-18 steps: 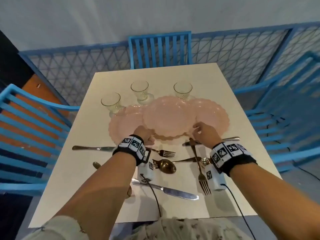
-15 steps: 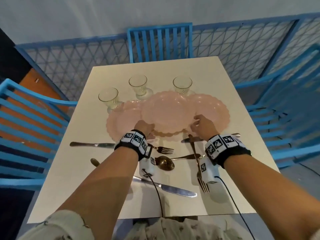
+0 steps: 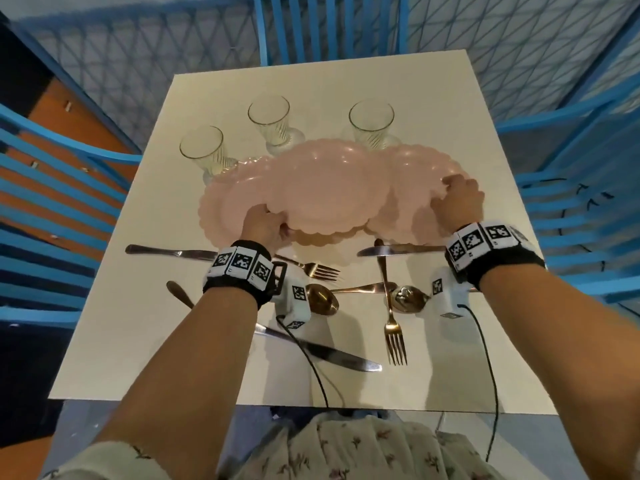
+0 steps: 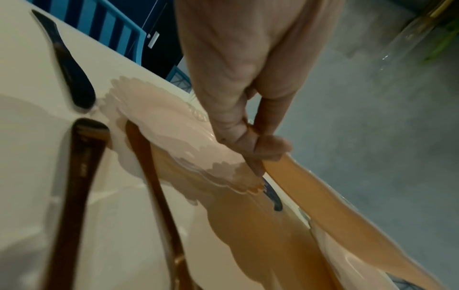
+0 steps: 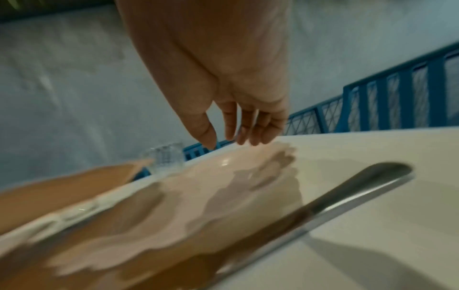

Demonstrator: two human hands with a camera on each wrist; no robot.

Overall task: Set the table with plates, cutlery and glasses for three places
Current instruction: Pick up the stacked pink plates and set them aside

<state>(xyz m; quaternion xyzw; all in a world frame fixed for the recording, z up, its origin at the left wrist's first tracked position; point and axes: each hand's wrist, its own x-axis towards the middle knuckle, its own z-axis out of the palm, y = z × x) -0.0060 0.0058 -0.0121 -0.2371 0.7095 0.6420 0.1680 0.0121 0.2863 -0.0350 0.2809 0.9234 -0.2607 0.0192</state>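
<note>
Three pink scalloped plates overlap in the middle of the white table [image 3: 138,341]. My left hand [image 3: 266,225] pinches the near-left rim of the middle plate [image 3: 329,188], which tilts up above the left plate [image 3: 228,209]. In the left wrist view, thumb and fingers of the left hand [image 4: 250,141] clamp that middle plate's rim [image 4: 335,225]. My right hand [image 3: 455,195] hovers over the right plate [image 3: 419,174]. In the right wrist view, the right hand [image 5: 233,137] has relaxed fingers just above the right plate [image 5: 198,186] and holds nothing. Three empty glasses [image 3: 270,119] stand behind the plates.
Several knives, forks and spoons lie scattered on the near half of the table, among them a knife [image 3: 318,351], a fork [image 3: 393,323] and a spoon [image 3: 320,297]. Blue slatted chairs stand at the far side [image 3: 329,26], left [image 3: 52,202] and right [image 3: 581,188].
My left hand has gripped the middle plate's rim and raised it. My right hand has moved right from the plates' near edge and now hovers over the right plate.
</note>
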